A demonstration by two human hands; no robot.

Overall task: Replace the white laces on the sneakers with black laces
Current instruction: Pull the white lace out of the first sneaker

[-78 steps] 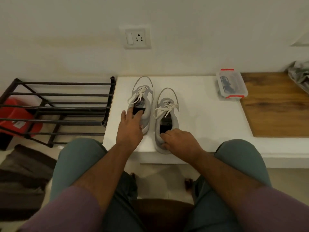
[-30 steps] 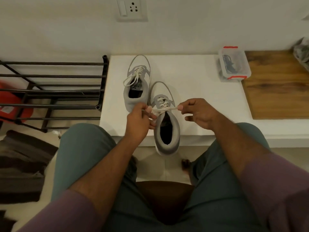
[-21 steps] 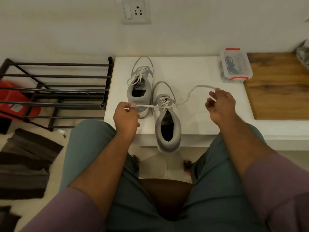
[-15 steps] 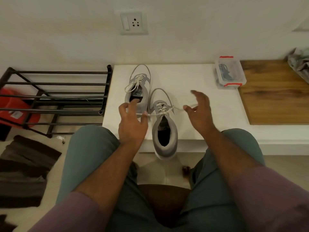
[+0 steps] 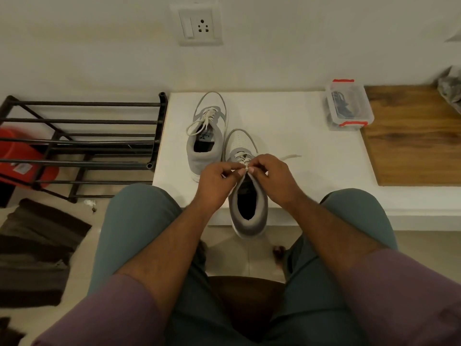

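Two grey-and-white sneakers stand on a white platform (image 5: 299,136). The left sneaker (image 5: 205,143) keeps its white lace tied. The right sneaker (image 5: 248,196) is nearer me, its heel hanging over the platform's front edge. My left hand (image 5: 215,182) and my right hand (image 5: 273,177) meet over its tongue, each pinching the white lace (image 5: 243,161) at the top eyelets. A loose lace end (image 5: 290,157) trails right on the platform. Black laces (image 5: 345,106) lie inside a clear box at the back right.
The clear box (image 5: 349,122) has red clips. A black metal shoe rack (image 5: 79,143) stands left of the platform, with a red tub (image 5: 17,156) behind it. A wooden board (image 5: 414,136) lies right. Dark cloth (image 5: 37,250) lies on the floor. My knees flank the platform's front edge.
The right sneaker's bow was pulled undone with both hands spread wide. My hands have since come back together and now pinch the lace at the top eyelets.
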